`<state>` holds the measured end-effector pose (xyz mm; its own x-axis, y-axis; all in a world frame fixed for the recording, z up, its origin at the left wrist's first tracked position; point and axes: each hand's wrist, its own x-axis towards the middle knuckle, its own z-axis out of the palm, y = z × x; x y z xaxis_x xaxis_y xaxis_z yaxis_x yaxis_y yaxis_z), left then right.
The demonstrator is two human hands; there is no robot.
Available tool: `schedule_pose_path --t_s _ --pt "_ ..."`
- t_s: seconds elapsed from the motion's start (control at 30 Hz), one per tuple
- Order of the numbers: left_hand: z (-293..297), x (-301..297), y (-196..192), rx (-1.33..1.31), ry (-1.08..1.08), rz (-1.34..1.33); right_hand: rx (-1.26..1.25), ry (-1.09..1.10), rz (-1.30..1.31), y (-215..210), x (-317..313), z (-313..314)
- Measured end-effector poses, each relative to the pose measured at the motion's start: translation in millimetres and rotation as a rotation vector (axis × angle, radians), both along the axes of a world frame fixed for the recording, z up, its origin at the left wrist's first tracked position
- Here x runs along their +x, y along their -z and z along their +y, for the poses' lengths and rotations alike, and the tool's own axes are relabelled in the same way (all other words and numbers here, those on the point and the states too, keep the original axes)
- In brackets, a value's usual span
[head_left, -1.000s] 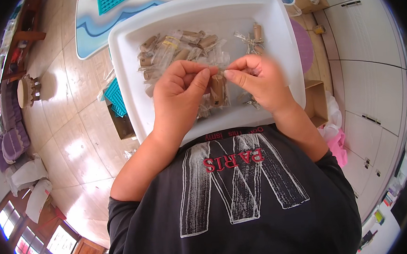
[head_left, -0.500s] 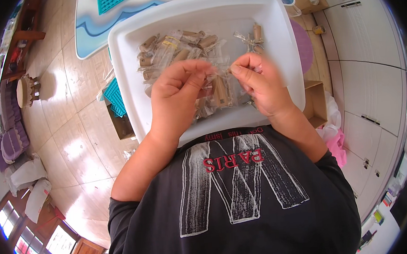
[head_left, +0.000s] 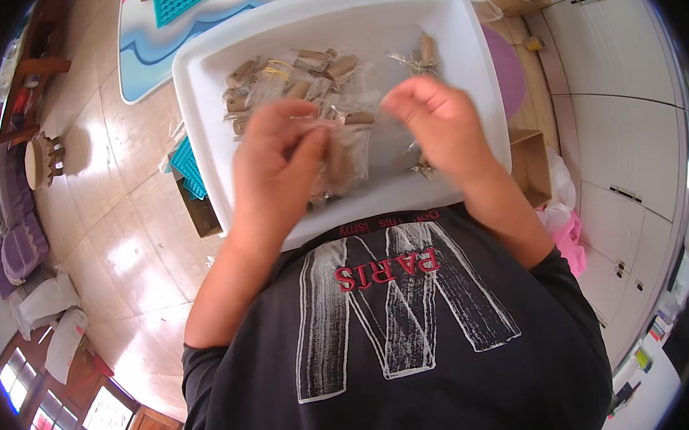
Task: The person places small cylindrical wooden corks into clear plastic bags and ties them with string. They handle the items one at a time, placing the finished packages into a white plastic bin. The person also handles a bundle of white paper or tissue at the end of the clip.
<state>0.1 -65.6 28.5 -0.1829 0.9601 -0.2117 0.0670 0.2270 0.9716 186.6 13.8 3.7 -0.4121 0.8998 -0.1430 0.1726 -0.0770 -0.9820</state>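
A clear plastic bag (head_left: 350, 155) with a brownish item inside hangs from my left hand (head_left: 280, 151), its top edge pinched between thumb and fingers. To the right, my right hand (head_left: 443, 120) is raised over the white plastic tub (head_left: 198, 121), apart from the bag. Its fingers are curled in a pinch, blurred by motion, and what they hold, if anything, cannot be made out. Under and beyond my left hand lies a pile of bagged brown cylinders (head_left: 301, 90). At the tub's right side are a brown cylinder (head_left: 427, 48) and several small metallic pieces (head_left: 423, 166).
Beneath the tub's far side is a blue-and-white patterned table (head_left: 142, 57) with a teal textured mat (head_left: 186, 1). Cardboard boxes flank the tub, one of them an open box (head_left: 529, 168) at right. White cabinets (head_left: 612, 100) line the right; a wooden stool (head_left: 41, 162) stands left.
My hands have moved apart. The left one has drawn back leftward with the plastic bag, and the right one has lifted off it, slightly to the right.
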Motion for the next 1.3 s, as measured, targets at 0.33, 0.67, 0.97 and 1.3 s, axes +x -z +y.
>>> schedule_pose_path --t_s 0.33,0.67,0.97,1.3 --pt "17 3 -4 0.456 0.345 0.870 -0.130 0.272 0.394 -18 62 34" --pt "43 88 64 0.103 1.040 0.766 -0.197 0.128 0.301 -18 60 21" --pt "55 61 26 -0.026 0.674 0.181 0.111 -0.128 -0.162 -8 61 10" --pt "49 33 14 -0.150 0.436 -0.193 -0.248 -0.215 -0.037 -11 45 15"
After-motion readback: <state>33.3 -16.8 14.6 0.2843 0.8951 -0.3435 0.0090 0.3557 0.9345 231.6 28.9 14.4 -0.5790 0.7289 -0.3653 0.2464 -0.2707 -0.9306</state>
